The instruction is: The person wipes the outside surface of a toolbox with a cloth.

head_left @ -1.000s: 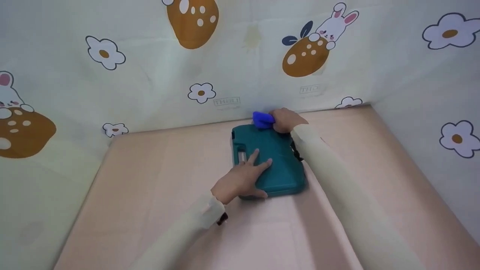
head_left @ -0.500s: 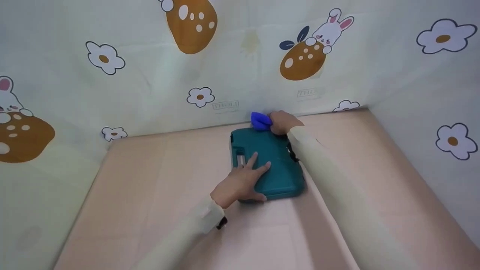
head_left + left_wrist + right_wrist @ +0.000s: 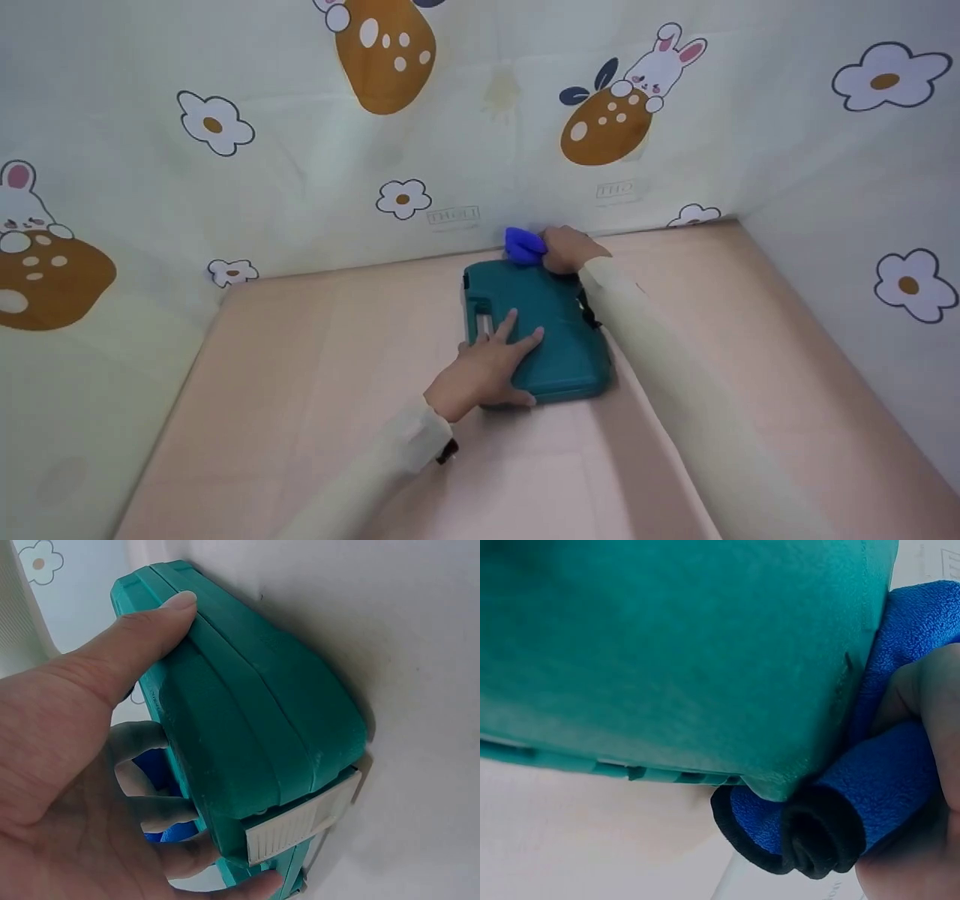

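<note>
- My left hand, fingers spread wide, rests on the lower left of the teal case, thumb against its near end.
- My right hand grips a bunched blue cloth with black edging, just above the frame's centre.
- The case lies flat on the pinkish worktop, right of centre, its long axis running nearly up and down the frame. Its far end is touching the cloth; my right hand is nearer that end, my left nearer the lower one.
- On the pale wall covering, faint boxed lettering seems to begin "THO"; the rest is unclear. I can read no brand on the case.
</note>
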Demonstrator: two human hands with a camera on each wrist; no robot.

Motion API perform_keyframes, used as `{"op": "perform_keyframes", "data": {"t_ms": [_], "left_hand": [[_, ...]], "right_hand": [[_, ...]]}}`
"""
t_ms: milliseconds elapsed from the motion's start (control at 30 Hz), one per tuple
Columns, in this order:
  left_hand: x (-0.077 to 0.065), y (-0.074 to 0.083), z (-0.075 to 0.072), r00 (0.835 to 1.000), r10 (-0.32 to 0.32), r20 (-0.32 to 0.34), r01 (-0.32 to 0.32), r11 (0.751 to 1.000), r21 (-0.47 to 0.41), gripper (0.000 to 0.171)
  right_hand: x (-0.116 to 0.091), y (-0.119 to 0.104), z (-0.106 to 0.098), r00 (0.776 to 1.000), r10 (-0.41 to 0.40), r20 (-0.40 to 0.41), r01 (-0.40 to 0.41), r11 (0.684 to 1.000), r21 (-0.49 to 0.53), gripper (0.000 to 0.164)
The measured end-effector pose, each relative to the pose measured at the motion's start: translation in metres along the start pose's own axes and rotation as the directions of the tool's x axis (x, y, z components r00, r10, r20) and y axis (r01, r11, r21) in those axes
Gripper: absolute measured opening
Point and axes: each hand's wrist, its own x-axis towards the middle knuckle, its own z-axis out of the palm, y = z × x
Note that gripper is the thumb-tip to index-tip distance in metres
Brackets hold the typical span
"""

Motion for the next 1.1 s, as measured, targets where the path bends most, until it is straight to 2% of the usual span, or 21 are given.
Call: {"op": "perform_keyframes", "data": {"t_ms": [167,333,500,833,1000,1100], "left_hand": [[0.002,0.000,-0.001,1.000,-0.005,0.007,0.005,1.000,0.030,0.098],[0.002,0.001,0.001,1.000,0.013,0.007,-0.013,0.999,0.031,0.097],[0.002,0.001,0.002,0.999,0.026,0.021,-0.026,1.000,0.010,0.097],[0.001,-0.003,0.001,0.999,0.034,0.028,-0.034,0.999,-0.020,0.097],[0.001,-0.004,0.000,0.999,0.037,0.033,-0.036,0.999,-0.028,0.098],[0.001,-0.005,0.000,0.998,0.042,0.036,-0.041,0.999,-0.024,0.098]], "right_hand": [[0.003,0.003,-0.002,1.000,-0.010,-0.022,0.010,1.000,0.023,0.023],[0.004,0.005,-0.005,1.000,0.007,-0.008,-0.007,0.999,0.045,0.019],[0.010,0.004,-0.008,0.999,0.033,0.043,-0.034,0.999,0.031,0.019],[0.024,-0.005,-0.016,0.985,0.091,0.148,-0.096,0.995,0.031,0.033],[0.028,-0.016,-0.016,0.985,0.080,0.152,-0.083,0.996,0.014,0.032],[0.032,-0.027,-0.011,0.989,0.044,0.142,-0.043,0.999,-0.006,0.031]]}}
